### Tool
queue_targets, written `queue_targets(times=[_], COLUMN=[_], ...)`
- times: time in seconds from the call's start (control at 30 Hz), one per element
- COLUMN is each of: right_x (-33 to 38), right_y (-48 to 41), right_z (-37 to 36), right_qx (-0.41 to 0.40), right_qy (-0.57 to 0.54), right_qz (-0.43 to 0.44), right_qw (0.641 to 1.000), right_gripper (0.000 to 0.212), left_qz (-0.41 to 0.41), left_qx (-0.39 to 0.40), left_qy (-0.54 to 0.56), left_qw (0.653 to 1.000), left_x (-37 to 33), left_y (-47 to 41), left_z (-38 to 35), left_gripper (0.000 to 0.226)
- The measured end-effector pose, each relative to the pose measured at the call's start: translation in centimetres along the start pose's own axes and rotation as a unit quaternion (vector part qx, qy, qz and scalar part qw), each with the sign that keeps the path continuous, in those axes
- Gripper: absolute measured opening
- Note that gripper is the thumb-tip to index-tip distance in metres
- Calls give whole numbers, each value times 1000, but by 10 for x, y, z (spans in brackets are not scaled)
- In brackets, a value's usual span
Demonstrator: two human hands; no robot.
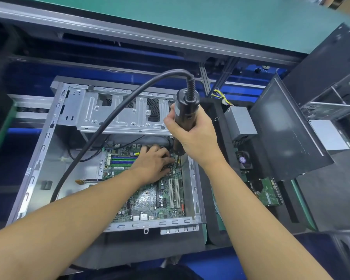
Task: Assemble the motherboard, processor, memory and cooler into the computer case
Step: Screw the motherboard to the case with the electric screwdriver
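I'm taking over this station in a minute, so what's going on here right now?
A person appears to be fastening the motherboard, which lies inside the open computer case. The right hand grips a corded electric screwdriver upright, its bit set down on the board. The left hand rests on the board with its fingers beside the bit; whether they hold a screw cannot be seen. No cooler is mounted yet.

An electronics assembly workshop. A bench with a green mat [190,23] and aluminium rails [109,31] runs behind an open computer case [38,158]. A corded screwdriver [185,110] is held above it. To the right, a power supply [240,120] and a spare board [269,190] lie on black foam [216,219], near a second case [331,67].
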State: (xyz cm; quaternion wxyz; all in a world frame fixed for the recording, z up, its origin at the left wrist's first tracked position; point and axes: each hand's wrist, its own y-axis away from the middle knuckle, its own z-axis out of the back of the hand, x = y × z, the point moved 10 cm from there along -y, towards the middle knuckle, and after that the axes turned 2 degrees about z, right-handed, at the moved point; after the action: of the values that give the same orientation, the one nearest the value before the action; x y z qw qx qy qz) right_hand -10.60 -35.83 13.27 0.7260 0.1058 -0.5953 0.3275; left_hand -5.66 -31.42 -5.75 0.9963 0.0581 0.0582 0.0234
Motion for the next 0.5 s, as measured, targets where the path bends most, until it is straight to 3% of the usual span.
queue_targets(times=[0.27,0.5], right_x=[47,89], right_y=[-4,-7], right_z=[6,2], right_qx=[5,13], right_qy=[22,11], right_qz=[69,102], right_qw=[997,995], right_gripper=[23,27], left_qz=[-65,-96], left_qx=[-21,-4], left_qy=[-54,-110], left_qw=[996,989], left_x=[-17,-30], left_y=[6,8], left_z=[5,-1], left_gripper=[41,49])
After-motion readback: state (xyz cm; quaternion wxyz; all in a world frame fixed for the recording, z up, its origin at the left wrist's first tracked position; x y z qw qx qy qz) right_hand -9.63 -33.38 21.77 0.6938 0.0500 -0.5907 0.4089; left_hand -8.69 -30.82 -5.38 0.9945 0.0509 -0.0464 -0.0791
